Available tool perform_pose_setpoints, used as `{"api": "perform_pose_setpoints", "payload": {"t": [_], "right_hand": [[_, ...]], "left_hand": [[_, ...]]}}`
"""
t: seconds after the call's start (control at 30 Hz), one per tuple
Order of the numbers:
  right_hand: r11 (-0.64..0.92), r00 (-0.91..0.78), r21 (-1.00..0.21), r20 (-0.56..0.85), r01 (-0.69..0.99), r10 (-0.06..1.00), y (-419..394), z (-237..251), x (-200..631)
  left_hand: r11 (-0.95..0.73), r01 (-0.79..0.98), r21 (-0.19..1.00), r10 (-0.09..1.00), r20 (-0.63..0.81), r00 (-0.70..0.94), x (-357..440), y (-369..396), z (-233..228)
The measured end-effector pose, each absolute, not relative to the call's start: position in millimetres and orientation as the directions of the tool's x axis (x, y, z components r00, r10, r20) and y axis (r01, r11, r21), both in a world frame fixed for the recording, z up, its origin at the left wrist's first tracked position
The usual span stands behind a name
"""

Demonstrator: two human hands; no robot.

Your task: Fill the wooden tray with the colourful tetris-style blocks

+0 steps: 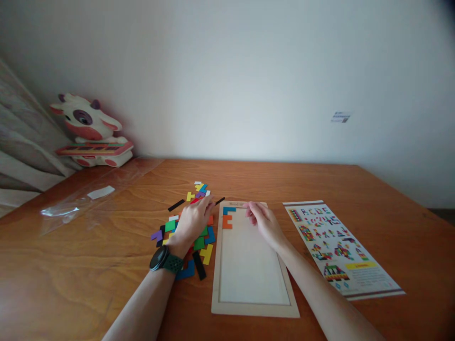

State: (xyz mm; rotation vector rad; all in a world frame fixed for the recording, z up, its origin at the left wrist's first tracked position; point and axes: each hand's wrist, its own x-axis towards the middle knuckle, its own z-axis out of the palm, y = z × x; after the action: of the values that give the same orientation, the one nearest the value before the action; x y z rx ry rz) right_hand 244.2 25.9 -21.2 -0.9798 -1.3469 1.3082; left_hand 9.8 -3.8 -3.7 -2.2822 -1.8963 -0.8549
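My left hand (195,219), with a dark watch (159,258) on its wrist, reaches over a pile of coloured puzzle pieces. Its fingers are closed, and a thin black strip (220,201) shows at the fingertips by the board's top left corner. The wooden puzzle board (256,309) lies flat in front of me. In its upper left corner sit a blue piece (229,209) and an orange piece (227,221). Above the board's upper right part, my right hand (263,222) is loosely curled, with nothing visible in its fingers.
Right of the board lies a printed pattern sheet (337,251). A clear plastic bag (81,208) is spread on the left of the wooden table (384,213). At the back left stands a cow-shaped toy keyboard (94,135) beside a curtain (24,147). Another black strip (176,205) lies left of the pile.
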Motion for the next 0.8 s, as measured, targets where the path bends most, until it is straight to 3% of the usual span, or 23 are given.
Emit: {"api": "perform_pose_setpoints", "payload": {"t": [0.13, 0.3, 0.53, 0.8], "right_hand": [[-0.037, -0.289, -0.984, 0.016, -0.177, 0.957, 23.8, -19.2, 243.0], [-0.156, -0.328, -0.954, -0.065, -0.257, 0.942, 25.2, -18.5, 242.1], [0.004, -0.266, -0.989, 0.043, -0.146, 0.963, 27.6, -23.1, 243.9], [0.209, -0.155, -0.961, 0.182, 0.181, 0.971, 28.9, -28.0, 247.4]], "left_hand": [[-0.522, 0.812, 0.259, 0.749, 0.595, 0.292, 21.2, -13.1, 0.2], [-0.671, 0.725, 0.153, 0.656, 0.579, 0.485, 28.8, -18.8, 1.4], [-0.558, 0.807, 0.194, 0.762, 0.504, 0.406, 31.5, -11.0, -2.4], [-0.436, 0.861, 0.264, 0.869, 0.373, 0.325, 29.2, -6.4, -9.6]]}}
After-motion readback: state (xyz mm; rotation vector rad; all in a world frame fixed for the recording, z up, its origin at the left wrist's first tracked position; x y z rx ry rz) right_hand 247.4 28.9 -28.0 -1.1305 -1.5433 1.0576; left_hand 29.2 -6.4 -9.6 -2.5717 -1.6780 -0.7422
